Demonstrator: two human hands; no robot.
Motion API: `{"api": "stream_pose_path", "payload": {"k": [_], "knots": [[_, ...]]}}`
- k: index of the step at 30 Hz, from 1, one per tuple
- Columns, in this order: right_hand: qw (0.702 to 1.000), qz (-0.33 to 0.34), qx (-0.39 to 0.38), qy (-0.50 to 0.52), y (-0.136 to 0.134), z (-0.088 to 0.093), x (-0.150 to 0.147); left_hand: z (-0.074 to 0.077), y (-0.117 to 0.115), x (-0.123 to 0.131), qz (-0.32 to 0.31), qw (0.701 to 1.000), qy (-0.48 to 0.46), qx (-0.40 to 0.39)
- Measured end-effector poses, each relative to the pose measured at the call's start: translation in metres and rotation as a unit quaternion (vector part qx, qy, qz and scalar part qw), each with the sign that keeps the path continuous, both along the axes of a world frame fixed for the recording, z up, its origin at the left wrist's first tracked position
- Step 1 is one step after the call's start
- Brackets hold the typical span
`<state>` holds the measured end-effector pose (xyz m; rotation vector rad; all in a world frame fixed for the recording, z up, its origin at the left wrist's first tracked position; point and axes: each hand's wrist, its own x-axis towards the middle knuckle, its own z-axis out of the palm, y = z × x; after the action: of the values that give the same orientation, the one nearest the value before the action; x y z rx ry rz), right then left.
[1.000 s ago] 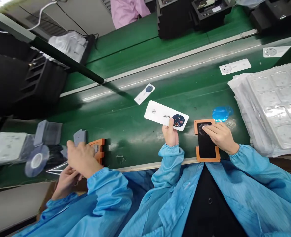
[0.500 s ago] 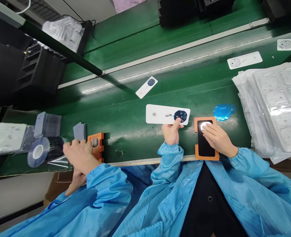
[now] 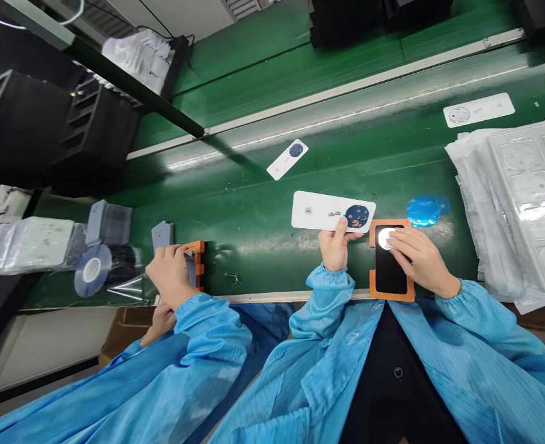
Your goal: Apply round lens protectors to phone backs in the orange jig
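Note:
My left hand [image 3: 334, 248] pinches a white phone back panel [image 3: 319, 210] by its lower edge, thumb on the dark blue camera area. The panel is tilted slightly, its right end at the upper left corner of an orange fixture [image 3: 372, 290] with a black inset [image 3: 389, 277]. My right hand [image 3: 423, 259] rests over the fixture's right side, fingers together on the edge of a shiny silver disc [image 3: 386, 238] at the top of the inset. The fingertips hide part of the disc. A crumpled blue film [image 3: 424, 211] lies just beyond my right hand.
Clear plastic trays [image 3: 522, 203] are stacked at right. Smaller white panels [image 3: 287, 160] lie farther back on the green bench. At left, a co-worker's hand [image 3: 171, 274] works at another orange fixture [image 3: 200, 265], near a tape roll [image 3: 93, 270] and grey pieces [image 3: 162, 234].
My left hand has brought the white panel rightward, closer to the orange fixture. More of the silver disc shows beside my right fingers. The view has shifted slightly.

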<state>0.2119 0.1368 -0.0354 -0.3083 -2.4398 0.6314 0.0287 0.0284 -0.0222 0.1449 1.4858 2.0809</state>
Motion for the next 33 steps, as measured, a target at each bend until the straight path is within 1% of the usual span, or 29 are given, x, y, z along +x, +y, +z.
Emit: {"api": "stream_pose_path", "payload": {"k": [3,5,7,9,14,21,26,30,33], "knots": [[0.993,-0.07,-0.053,0.081,-0.004,0.022,-0.018,0.001,0.011,0.018,-0.037,0.999,0.001,0.014],[0.987,-0.107,-0.059,0.109,-0.005,0.035,-0.033,0.001,0.018,0.032,-0.066,0.997,-0.007,0.032],[0.982,-0.137,-0.056,0.118,-0.004,0.043,-0.045,0.0,0.022,0.044,-0.072,0.996,-0.014,0.053],[0.978,-0.156,-0.059,0.121,-0.003,0.047,-0.053,-0.002,0.025,0.052,-0.059,0.996,-0.008,0.068],[0.978,-0.166,-0.068,0.11,-0.001,0.051,-0.056,-0.006,0.024,0.054,-0.054,0.997,0.025,0.058],[0.975,-0.166,-0.089,0.113,-0.002,0.05,-0.053,-0.015,0.02,0.053,-0.058,0.995,0.076,0.027],[0.973,-0.162,-0.115,0.118,0.0,0.049,-0.053,-0.021,0.019,0.054,-0.044,0.997,0.067,0.014],[0.974,-0.154,-0.116,0.12,0.001,0.05,-0.053,-0.023,0.018,0.054,-0.046,0.996,0.07,0.013],[0.974,-0.147,-0.116,0.131,0.002,0.051,-0.052,-0.023,0.016,0.054,-0.037,0.997,0.061,0.004]]}}
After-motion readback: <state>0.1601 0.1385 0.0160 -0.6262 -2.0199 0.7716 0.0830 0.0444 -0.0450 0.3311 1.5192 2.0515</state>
